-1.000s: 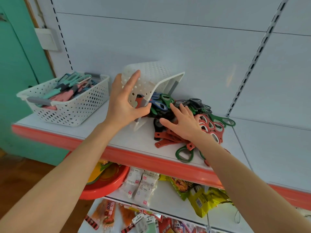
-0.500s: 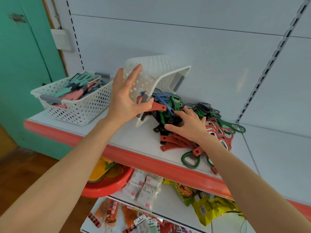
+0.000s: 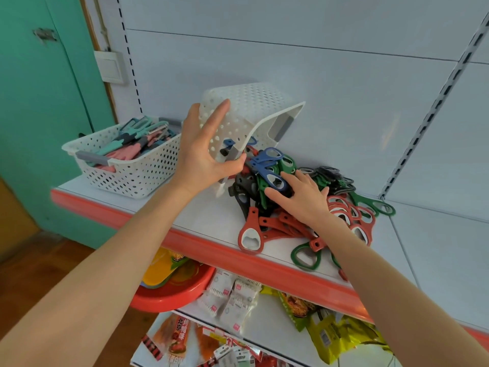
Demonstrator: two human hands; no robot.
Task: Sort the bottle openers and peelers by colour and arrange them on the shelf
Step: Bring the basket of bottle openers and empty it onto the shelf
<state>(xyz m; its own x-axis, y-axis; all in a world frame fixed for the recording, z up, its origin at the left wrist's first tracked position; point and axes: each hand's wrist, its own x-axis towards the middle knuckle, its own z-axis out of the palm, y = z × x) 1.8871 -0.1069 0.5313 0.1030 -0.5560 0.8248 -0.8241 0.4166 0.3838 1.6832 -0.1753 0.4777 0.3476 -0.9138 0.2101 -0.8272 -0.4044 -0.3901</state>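
A white perforated basket point(image 3: 254, 107) is tipped on its side on the shelf point(image 3: 211, 221), its mouth facing right. My left hand point(image 3: 203, 152) grips its wall, thumb under the rim. A heap of bottle openers point(image 3: 312, 207) in red, green, blue and black lies spilled from it. A few blue openers point(image 3: 267, 160) sit on top of the heap at the basket mouth. My right hand point(image 3: 301, 194) rests flat on the heap with straight, spread fingers. One red opener point(image 3: 250, 234) lies near the shelf's front edge.
A second white basket point(image 3: 124, 165) full of teal and pink peelers stands at the shelf's left end. The shelf has a red front strip point(image 3: 238, 258). Below are a red bowl point(image 3: 172, 292) and snack packets point(image 3: 232, 295). A teal door is on the left.
My left hand has tipped the basket higher and more openers have slid out. My right hand stays pressed on the heap. The camera has shifted, so the shelf sits further right in view.
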